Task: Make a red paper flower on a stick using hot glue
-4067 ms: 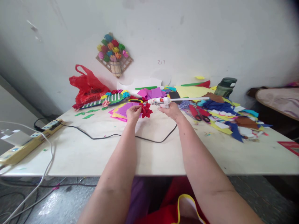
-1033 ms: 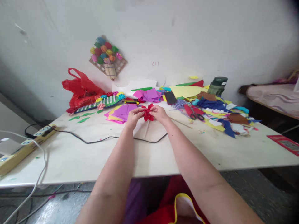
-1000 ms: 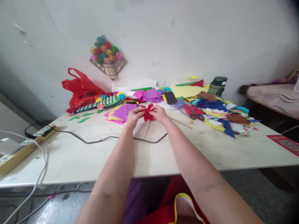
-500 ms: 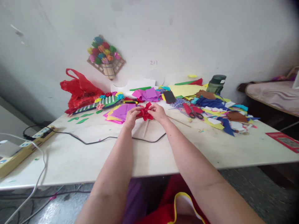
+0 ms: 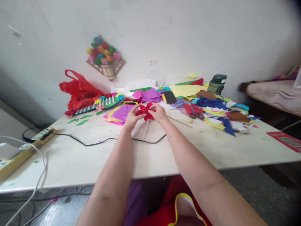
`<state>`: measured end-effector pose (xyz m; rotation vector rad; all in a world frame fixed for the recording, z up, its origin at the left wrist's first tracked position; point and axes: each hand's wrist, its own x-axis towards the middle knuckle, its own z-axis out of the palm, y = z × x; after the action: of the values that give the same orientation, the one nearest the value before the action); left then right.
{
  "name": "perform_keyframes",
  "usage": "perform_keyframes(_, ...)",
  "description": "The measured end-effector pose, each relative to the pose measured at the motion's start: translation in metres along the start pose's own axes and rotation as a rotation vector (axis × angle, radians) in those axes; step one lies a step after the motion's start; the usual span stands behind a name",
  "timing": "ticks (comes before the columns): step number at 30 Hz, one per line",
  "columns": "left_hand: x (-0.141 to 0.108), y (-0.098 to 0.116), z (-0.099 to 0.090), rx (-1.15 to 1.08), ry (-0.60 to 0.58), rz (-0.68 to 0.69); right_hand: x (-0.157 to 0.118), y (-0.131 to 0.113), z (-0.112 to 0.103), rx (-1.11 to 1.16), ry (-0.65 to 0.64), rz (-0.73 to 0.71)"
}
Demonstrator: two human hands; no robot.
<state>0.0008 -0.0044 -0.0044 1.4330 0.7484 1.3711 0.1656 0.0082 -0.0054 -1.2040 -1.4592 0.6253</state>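
A red paper flower (image 5: 147, 111) with several petals is held just above the table, between my two hands. My right hand (image 5: 159, 113) is closed on its right side, thumb and fingertips pinching a petal. On the left side, my left hand (image 5: 133, 118) has thumb and forefinger curved around the petals, with a small gap between them; the other fingers are partly hidden. Beneath the flower lies a pale, see-through strip (image 5: 146, 129). A thin wooden stick (image 5: 180, 121) rests to the right of my right hand. Purple and yellow paper sheets (image 5: 121, 114) lie left of my left hand.
A black cable (image 5: 87, 145) crosses the table. Scissors (image 5: 196, 115), a phone (image 5: 169, 97) and cloth-like scraps (image 5: 229, 116) lie right. Green leaf shapes (image 5: 82, 122), a decorated green piece (image 5: 110, 102) and a red bag (image 5: 81, 91) are left. A bottle (image 5: 217, 84) stands behind.
My left thumb and forefinger have spread a little farther apart at the flower's left petals. The flower has turned or shifted slightly; my right hand keeps its pinch.
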Motion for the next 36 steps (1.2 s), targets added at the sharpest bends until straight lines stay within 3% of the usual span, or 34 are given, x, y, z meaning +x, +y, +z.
perform_keyframes(7, -0.004, 0.001, 0.007, 0.002, -0.088, -0.055, 0.002, 0.003, 0.002, 0.064, 0.066, 0.032)
perform_keyframes(12, 0.001, -0.003, 0.001, -0.071, 0.099, -0.163, 0.002, 0.003, 0.001, 0.080, 0.057, 0.055)
perform_keyframes(16, 0.007, -0.004, -0.008, -0.120, 0.209, -0.241, -0.001, 0.002, 0.001, 0.127, -0.046, 0.065)
perform_keyframes(20, 0.005, -0.004, -0.010, -0.087, 0.149, -0.330, -0.003, 0.002, 0.001, 0.197, -0.149, 0.089)
perform_keyframes(26, -0.001, -0.002, -0.008, 0.000, 0.057, -0.379, -0.008, -0.008, -0.004, 0.270, -0.201, 0.133)
perform_keyframes(36, 0.002, -0.009, -0.003, -0.067, 0.131, -0.348, -0.007, -0.010, -0.009, 0.282, -0.138, 0.226)
